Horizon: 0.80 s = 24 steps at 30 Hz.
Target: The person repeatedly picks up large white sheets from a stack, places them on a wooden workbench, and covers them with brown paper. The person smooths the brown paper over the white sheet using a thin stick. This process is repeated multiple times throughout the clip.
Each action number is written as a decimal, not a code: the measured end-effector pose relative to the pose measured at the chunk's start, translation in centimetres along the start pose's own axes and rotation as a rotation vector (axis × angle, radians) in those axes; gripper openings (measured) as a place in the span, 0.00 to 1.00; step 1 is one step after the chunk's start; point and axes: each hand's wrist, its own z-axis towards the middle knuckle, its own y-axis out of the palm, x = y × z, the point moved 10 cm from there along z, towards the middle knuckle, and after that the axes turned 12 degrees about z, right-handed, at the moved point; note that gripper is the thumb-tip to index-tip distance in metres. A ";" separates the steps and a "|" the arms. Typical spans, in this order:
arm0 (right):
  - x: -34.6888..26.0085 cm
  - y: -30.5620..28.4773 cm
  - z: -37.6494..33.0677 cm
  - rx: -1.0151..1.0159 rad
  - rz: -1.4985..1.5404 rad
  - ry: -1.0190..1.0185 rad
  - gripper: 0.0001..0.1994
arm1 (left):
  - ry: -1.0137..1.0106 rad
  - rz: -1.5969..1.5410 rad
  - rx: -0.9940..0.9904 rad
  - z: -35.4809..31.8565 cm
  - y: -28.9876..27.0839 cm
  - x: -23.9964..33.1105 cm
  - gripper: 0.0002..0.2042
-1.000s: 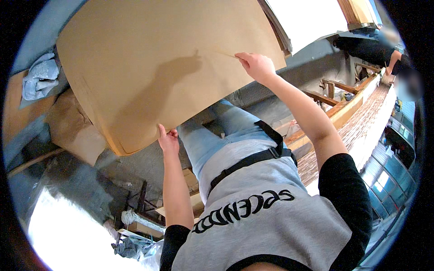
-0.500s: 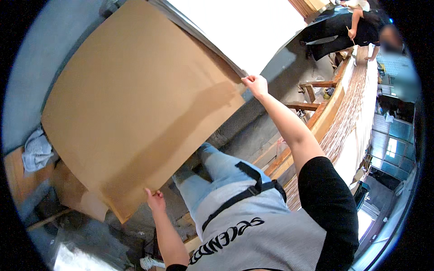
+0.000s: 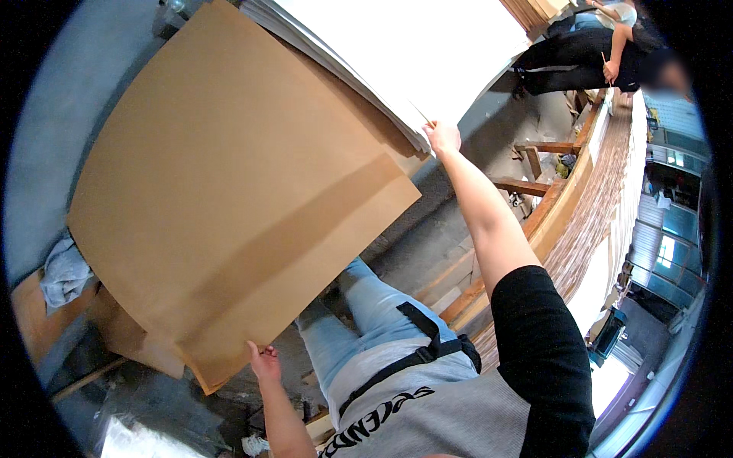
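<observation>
Brown cardboard sheet (image 3: 229,198) up in front of me, big, roughly rectangular, slightly bowed. Long axis runs lower left to upper right; far top corner points up, nr the white stack.

Sheet: plain kraft brown, matte, w/ a darker band crossing diagonally. No print seen.

My left hand (image 3: 265,362) on the bottom corner, fingers curled round the edge, gripping it. My right hand (image 3: 441,137) up at arm's length by the sheet's upper right edge, touching the corner of the white sheet stack (image 3: 412,53); fingers bent, but can't tell what they pinch.

Stack: white, flat, thick, layered edge showing, above the sheet. More brown board (image 3: 122,336) behind, lower left. Grey rag (image 3: 62,271) at left.
</observation>
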 end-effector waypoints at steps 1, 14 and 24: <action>0.3 -0.3 0.5 -0.009 0.065 0.010 0.12 | -0.021 -0.023 -0.006 0.3 0.0 -0.3 0.16; -14.9 -12.8 -5.4 -0.205 0.971 -0.219 0.13 | 0.081 -0.159 -0.116 -0.3 1.0 -0.5 0.13; -37.5 5.5 -32.9 -0.470 0.284 -0.848 0.15 | 0.095 -0.174 -0.034 2.7 0.9 -4.6 0.18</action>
